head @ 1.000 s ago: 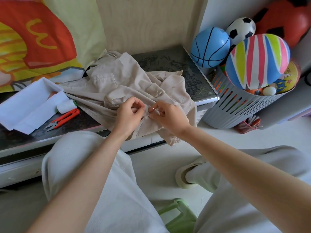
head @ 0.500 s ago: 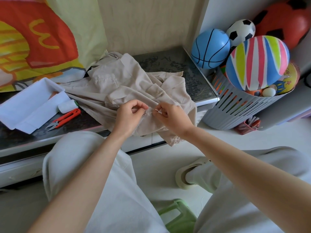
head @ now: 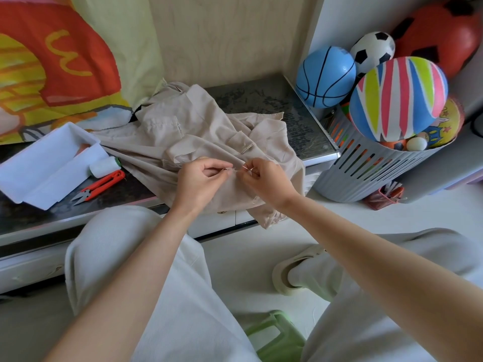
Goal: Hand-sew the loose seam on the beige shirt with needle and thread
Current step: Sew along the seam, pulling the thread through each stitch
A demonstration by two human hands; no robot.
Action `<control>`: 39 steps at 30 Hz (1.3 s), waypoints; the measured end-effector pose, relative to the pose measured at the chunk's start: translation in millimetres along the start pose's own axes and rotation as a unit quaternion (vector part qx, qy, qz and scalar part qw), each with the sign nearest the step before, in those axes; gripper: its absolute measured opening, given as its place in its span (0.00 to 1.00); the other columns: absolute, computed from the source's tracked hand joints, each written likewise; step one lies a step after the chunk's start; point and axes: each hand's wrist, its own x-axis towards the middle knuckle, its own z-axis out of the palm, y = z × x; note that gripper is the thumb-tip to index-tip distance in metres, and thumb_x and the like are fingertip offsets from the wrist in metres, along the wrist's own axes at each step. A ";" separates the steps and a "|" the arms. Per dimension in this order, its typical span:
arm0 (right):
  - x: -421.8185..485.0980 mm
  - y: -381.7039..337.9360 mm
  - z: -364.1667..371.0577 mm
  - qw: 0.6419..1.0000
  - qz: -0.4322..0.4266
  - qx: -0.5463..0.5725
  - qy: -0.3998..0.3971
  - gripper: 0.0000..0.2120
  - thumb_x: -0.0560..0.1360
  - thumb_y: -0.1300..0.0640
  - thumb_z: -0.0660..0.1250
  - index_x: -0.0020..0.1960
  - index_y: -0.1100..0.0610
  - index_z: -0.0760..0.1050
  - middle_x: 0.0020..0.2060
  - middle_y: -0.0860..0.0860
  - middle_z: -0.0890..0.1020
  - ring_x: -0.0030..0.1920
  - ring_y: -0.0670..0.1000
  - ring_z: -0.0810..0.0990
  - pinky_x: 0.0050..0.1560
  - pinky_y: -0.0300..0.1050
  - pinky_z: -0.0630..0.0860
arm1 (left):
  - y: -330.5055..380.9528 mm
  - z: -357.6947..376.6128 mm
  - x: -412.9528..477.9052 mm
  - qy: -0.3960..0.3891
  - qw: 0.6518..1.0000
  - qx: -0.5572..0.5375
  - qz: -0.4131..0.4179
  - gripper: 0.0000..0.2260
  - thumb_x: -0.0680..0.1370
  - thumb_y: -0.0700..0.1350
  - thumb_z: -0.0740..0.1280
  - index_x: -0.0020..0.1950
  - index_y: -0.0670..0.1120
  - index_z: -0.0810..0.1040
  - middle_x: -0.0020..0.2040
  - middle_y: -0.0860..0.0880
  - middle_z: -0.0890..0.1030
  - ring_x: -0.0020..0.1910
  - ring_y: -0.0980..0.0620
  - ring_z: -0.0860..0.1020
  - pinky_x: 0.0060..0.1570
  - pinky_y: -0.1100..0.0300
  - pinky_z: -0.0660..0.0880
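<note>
Head view: beige shirt (head: 183,137) lay crumpled on the dark table (head: 274,100), its near part hanging over the front edge toward the person's knees.

Left hand (head: 201,181) sat on that overhanging part. Grip closed: thumb and forefinger pinched a small fold of the shirt at the seam, other fingers curled under.

Right hand (head: 264,178) was just beside it, fingertips nearly meeting the left's. Grip closed on the needle (head: 246,168), held between thumb and fingertips. The needle showed only as a thin glint, lying roughly level and pointing toward the left fingertips. Couldn't tell whether its tip was in the cloth.

Left of the shirt on the table: white thread spool (head: 104,166) on its side, orange snips (head: 100,185) just in front of it, and a white tray (head: 41,165) touching the spool's far side.

Right of the table, on the floor: grey slotted basket (head: 366,173) heaped with balls. Striped ball (head: 398,97) sat on top, with blue basketball (head: 326,77) and small soccer ball (head: 372,49) behind it.

Green stool (head: 274,333) showed between the person's legs at the bottom edge.
</note>
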 end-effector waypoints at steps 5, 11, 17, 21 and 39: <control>-2.1 -1.7 -9.0 0.995 0.004 0.078 -0.064 0.13 0.74 0.47 0.69 0.53 0.54 0.75 0.23 0.42 0.66 0.22 0.39 0.69 0.27 0.33 0.62 | 1.7 -3.4 0.2 -0.005 1.000 -0.012 0.014 0.07 0.74 0.34 0.70 0.45 0.45 0.82 0.42 0.54 0.82 0.38 0.64 0.80 0.45 0.73 0.73; 1.0 5.7 -15.5 0.987 0.044 0.098 -0.123 0.11 0.73 0.55 0.71 0.38 0.59 0.74 0.17 0.41 0.69 0.27 0.43 0.75 0.31 0.36 0.68 | -1.7 -9.3 2.1 0.006 0.998 -0.038 0.040 0.10 0.75 0.33 0.68 0.46 0.48 0.77 0.38 0.52 0.78 0.36 0.64 0.78 0.43 0.71 0.73; 0.0 0.2 -13.1 0.988 0.034 0.098 -0.112 0.12 0.74 0.55 0.71 0.39 0.61 0.73 0.16 0.38 0.70 0.22 0.37 0.72 0.34 0.36 0.69 | -15.8 -15.3 7.1 0.053 0.997 0.050 0.035 0.09 0.76 0.32 0.65 0.49 0.45 0.72 0.41 0.51 0.73 0.36 0.60 0.73 0.41 0.70 0.71; 0.4 -3.5 -8.6 0.993 0.021 0.050 -0.104 0.14 0.74 0.53 0.71 0.34 0.58 0.70 0.17 0.37 0.70 0.28 0.36 0.77 0.38 0.42 0.70 | -10.6 -15.6 3.3 0.086 0.968 0.165 0.168 0.15 0.71 0.25 0.59 0.54 0.38 0.74 0.53 0.47 0.72 0.45 0.61 0.71 0.51 0.75 0.68; -11.2 -11.0 -13.4 0.990 -0.010 -0.024 -0.142 0.20 0.74 0.53 0.70 0.29 0.54 0.63 0.24 0.46 0.64 0.25 0.46 0.62 0.28 0.38 0.59 | -1.3 -1.2 -11.3 -0.158 0.972 0.160 0.072 0.08 0.79 0.34 0.53 0.51 0.45 0.68 0.36 0.51 0.69 0.33 0.58 0.67 0.35 0.68 0.64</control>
